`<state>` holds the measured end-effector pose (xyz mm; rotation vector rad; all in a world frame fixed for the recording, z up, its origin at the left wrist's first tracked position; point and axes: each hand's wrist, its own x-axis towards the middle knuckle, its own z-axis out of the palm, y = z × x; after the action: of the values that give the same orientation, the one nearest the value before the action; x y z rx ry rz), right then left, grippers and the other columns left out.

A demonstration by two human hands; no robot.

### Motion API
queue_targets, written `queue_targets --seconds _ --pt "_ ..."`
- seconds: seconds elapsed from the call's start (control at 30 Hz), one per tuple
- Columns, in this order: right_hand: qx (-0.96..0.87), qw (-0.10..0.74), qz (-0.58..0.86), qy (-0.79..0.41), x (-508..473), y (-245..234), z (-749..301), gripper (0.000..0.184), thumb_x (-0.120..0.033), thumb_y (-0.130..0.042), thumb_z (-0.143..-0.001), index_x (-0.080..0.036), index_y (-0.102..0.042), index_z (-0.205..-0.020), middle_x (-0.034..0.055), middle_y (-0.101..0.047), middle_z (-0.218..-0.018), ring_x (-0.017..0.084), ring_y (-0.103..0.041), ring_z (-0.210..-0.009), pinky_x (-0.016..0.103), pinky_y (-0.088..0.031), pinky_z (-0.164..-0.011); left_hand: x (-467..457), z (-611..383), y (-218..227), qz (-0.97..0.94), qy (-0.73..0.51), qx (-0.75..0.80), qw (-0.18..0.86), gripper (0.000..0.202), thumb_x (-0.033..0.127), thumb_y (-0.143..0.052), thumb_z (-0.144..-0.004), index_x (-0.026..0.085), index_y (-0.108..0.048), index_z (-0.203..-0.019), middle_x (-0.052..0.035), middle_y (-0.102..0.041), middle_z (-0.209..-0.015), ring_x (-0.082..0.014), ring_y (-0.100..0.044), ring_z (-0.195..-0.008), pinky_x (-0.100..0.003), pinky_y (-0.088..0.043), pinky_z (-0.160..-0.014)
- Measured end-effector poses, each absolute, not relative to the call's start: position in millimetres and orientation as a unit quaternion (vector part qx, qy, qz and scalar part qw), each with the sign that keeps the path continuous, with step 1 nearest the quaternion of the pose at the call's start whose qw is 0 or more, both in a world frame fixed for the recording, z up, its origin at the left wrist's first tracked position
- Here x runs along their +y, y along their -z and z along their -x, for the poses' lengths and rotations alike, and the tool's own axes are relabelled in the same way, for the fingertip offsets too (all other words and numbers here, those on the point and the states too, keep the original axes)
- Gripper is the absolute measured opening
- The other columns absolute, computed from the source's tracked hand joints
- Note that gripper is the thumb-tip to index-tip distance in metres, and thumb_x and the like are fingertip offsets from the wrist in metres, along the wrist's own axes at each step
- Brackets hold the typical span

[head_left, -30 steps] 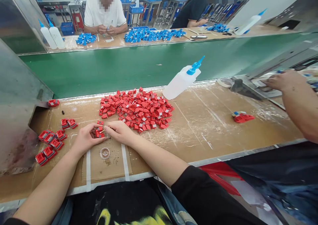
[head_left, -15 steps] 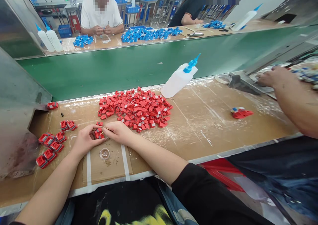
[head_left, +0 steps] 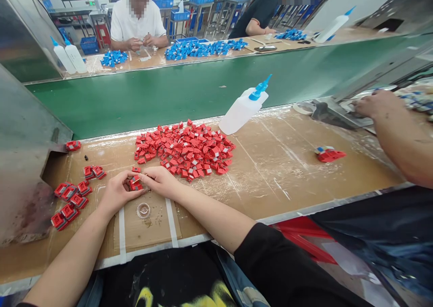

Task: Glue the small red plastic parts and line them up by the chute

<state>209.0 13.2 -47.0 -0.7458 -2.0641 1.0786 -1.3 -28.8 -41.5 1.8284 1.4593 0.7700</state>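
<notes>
Little has shifted since a moment ago: the red part (head_left: pixel 135 183) stays pinched in the left hand (head_left: pixel 117 193), just above the desk (head_left: pixel 270 180), too small to tell its long axis. The right hand (head_left: pixel 162 180) is narrowed, fingertips touching the part. Just nearer lies a clear round dish (head_left: pixel 143 210); beyond, the red pile (head_left: pixel 184 151); to the left, loose red pieces (head_left: pixel 69 198); a co-worker's hand (head_left: pixel 372 104) rests far right.

Cardboard-covered bench (head_left: pixel 287 180) bears heaped red parts (head_left: pixel 184 149) and a squeeze bottle (head_left: pixel 241 110).
</notes>
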Motion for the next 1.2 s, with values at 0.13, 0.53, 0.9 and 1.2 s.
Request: queue_targets --seconds 0.13,0.53,0.9,1.2 --pt "-0.783 0.345 0.282 -0.435 14.3 50.3 -208.9 0.045 -0.041 -0.047 -0.105 -0.019 -0.039 -0.066 -0.0052 -0.04 -0.063 0.009 -0.039 -0.061 0.025 -0.026 -0.061 -28.3 0.6 40.6 -0.7 -0.299 0.556 0.335 0.049 0.049 -0.088 -0.073 0.022 -0.07 -0.11 0.0006 -0.067 -0.077 -0.0136 -0.054 -0.056 -0.026 -0.043 -0.051" --pt "-0.78 0.363 0.28 -0.426 14.7 48.3 -208.5 0.046 -0.041 -0.047 -0.105 -0.019 -0.038 -0.066 -0.0051 -0.04 -0.063 0.009 -0.038 -0.061 0.024 -0.026 -0.061 -30.5 -1.7 33.3 -0.686 -0.294 0.567 0.35 0.051 0.05 -0.087 -0.073 0.019 -0.069 -0.11 0.0028 -0.064 -0.07 -0.0122 -0.052 -0.055 -0.024 -0.042 -0.053" --pt "-0.816 0.348 0.248 -0.389 15.1 44.4 -210.4 0.043 -0.04 -0.047 -0.105 -0.018 -0.042 -0.068 -0.0046 -0.043 -0.064 0.009 -0.041 -0.061 0.024 -0.028 -0.061 -29.3 3.4 43.8 -0.665 -0.303 0.561 0.389 0.051 0.046 -0.088 -0.071 0.018 -0.07 -0.109 -0.0016 -0.071 -0.079 -0.0144 -0.06 -0.06 -0.025 -0.046 -0.055" --pt "-0.864 0.299 0.143 -0.378 7.2 28.0 -230.7 0.051 -0.042 -0.045 -0.104 -0.021 -0.03 -0.061 -0.0052 -0.032 -0.056 0.009 -0.033 -0.054 0.026 -0.027 -0.058 -26.5 19.0 36.1 -0.549 -0.459 0.538 0.444 0.056 0.04 -0.091 -0.071 0.017 -0.07 -0.118 -0.0141 -0.075 -0.121 -0.0227 -0.074 -0.09 -0.031 -0.061 -0.074"
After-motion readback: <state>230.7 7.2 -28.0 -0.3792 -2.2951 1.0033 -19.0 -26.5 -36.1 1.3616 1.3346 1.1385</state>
